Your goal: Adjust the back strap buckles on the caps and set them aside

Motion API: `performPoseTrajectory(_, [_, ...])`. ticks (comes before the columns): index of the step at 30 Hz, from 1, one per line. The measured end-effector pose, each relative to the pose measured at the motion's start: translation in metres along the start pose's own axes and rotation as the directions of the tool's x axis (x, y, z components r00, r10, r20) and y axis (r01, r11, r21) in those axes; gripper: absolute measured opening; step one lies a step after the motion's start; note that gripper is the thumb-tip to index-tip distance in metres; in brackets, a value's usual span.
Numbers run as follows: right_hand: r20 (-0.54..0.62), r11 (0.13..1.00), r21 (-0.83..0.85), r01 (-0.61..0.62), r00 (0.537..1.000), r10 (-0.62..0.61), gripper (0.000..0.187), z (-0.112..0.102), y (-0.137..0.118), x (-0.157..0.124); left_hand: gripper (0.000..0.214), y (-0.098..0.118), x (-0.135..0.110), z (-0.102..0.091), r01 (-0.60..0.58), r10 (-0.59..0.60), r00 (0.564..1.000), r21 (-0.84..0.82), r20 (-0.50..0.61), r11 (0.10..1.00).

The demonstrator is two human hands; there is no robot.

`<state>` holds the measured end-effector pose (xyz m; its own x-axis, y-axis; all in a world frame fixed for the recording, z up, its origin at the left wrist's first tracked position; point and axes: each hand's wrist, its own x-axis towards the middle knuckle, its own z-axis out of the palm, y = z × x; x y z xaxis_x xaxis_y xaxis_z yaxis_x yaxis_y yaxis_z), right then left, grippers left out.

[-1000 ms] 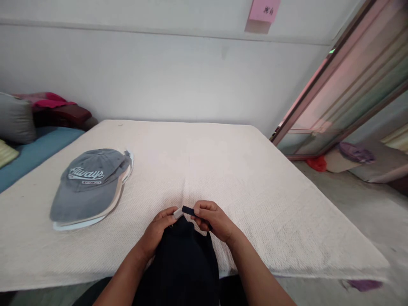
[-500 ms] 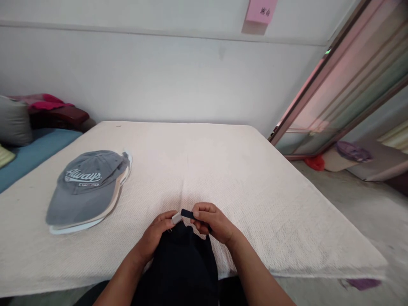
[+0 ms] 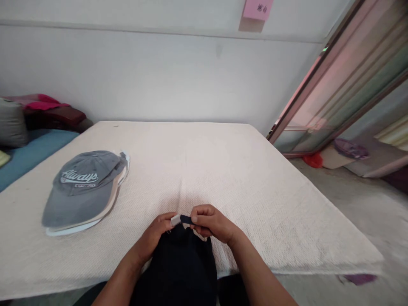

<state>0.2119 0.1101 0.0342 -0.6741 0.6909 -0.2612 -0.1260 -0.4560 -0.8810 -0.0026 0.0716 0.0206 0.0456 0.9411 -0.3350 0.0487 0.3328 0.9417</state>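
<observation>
My left hand [image 3: 155, 233] is closed, its thumb and fingers pinching a small pale buckle [image 3: 175, 219]. Opposite it, my right hand [image 3: 213, 223] grips a narrow dark strap [image 3: 186, 219], whose tip meets the buckle; whether it has entered is too small to tell. Below both hands hangs dark fabric [image 3: 185, 267], which looks like a cap with a curved back opening under the strap. Its lower part blends with dark clothing. To the left, a stack of caps lies on the pale cloth, a grey cap [image 3: 84, 187] with white lettering on top.
A pale textured cloth [image 3: 223, 170] covers the broad surface before me, up against the white wall [image 3: 159, 76]. At the far left sit a grey cushion [image 3: 12, 123] and a blue pad [image 3: 44, 144]. A sliding glass door [image 3: 318, 102] stands on the right.
The dark strap's tip has moved left and slightly down, from just above the pale buckle to meet it. The view has shifted slightly.
</observation>
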Motion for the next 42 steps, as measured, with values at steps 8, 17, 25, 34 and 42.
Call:
performPoseTrajectory(8, [0.045, 0.997, -0.068, -0.046, 0.998, 0.049, 0.016, -0.0027, -0.0023, -0.0022, 0.031, 0.0039, -0.0031, 0.0035, 0.092, -0.092, 0.990, 0.005, 0.111, 0.996])
performPoseTrajectory(17, [0.083, 0.995, -0.088, -0.046, 0.995, 0.054, 0.021, -0.0059, -0.0026, -0.0043, 0.033, 0.0054, -0.0018, 0.0026, 0.051, -0.055, 0.963, 0.020, 0.263, 0.998])
performPoseTrajectory(25, [0.097, 0.994, -0.092, -0.063, 0.993, 0.072, 0.021, -0.0066, -0.0011, -0.0046, 0.034, 0.0046, -0.0016, 0.0074, 0.136, -0.114, 0.946, -0.052, 0.303, 0.989])
performPoseTrajectory(34, [0.083, 0.996, -0.069, -0.053, 0.995, 0.059, 0.018, -0.0072, -0.0006, -0.0047, 0.034, 0.0040, -0.0013, 0.0078, 0.136, -0.121, 0.946, -0.026, 0.302, 0.990])
performPoseTrajectory(42, [0.041, 0.997, -0.047, -0.056, 0.997, 0.058, 0.019, -0.0060, 0.0009, -0.0027, 0.036, 0.0016, -0.0016, 0.0079, 0.122, -0.103, 0.957, -0.053, 0.270, 0.991])
